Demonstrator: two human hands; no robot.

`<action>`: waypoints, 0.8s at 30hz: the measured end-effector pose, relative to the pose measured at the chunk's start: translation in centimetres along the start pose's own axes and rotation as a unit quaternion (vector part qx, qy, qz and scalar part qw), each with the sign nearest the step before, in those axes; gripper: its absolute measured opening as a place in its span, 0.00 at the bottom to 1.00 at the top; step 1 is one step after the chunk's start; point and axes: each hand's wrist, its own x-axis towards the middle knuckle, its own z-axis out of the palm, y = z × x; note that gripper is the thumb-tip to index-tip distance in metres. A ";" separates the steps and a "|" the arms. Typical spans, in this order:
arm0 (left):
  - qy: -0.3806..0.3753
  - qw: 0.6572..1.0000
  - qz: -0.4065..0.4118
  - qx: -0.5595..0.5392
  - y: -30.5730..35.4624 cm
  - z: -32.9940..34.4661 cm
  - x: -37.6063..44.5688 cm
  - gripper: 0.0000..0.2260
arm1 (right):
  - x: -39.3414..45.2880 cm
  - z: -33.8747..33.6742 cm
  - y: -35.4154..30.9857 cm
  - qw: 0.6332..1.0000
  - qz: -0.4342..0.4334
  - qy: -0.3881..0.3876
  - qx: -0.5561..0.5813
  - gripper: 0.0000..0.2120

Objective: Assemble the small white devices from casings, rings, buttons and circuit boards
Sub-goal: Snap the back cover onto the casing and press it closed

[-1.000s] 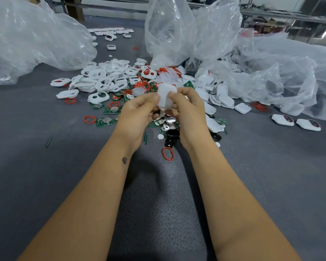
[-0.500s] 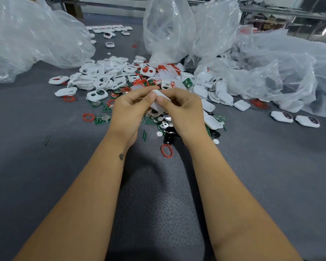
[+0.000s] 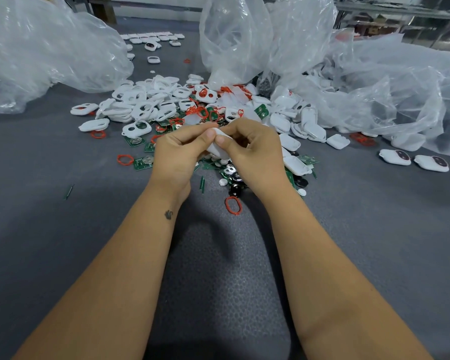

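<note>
My left hand (image 3: 178,154) and my right hand (image 3: 255,152) meet over the middle of the grey table, both pinching one small white device (image 3: 218,146) between thumbs and fingers. Most of the device is hidden by my fingers. Behind my hands lies a pile of white casings (image 3: 146,105), mixed with red rings (image 3: 200,111) and green circuit boards (image 3: 143,162). One red ring (image 3: 233,205) lies just in front of my right wrist. Black and white buttons (image 3: 234,187) sit under my right hand.
Clear plastic bags rise at the left (image 3: 44,53), the back middle (image 3: 234,40) and the right (image 3: 390,89). Two finished white devices (image 3: 413,159) lie at the right. More finished devices (image 3: 153,38) are lined up at the far back. A grey mat (image 3: 218,281) covers the table.
My hands have come down and slightly toward me with the white device, which was held upright and now lies flatter, mostly covered by my fingers.
</note>
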 end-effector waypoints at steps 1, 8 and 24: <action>0.006 1.000 -0.006 0.000 0.0 0.0 0.0 0.12 | 0.0 0.1 0.0 1.000 0.002 0.004 0.002 0.03; -0.021 0.998 -0.016 -0.051 -0.1 0.5 0.2 0.08 | 0.4 0.8 -0.1 0.986 0.076 0.042 0.143 0.07; 0.074 0.953 0.204 0.210 -0.2 0.8 -0.1 0.12 | 0.6 0.0 -0.1 0.907 0.161 -0.037 0.388 0.13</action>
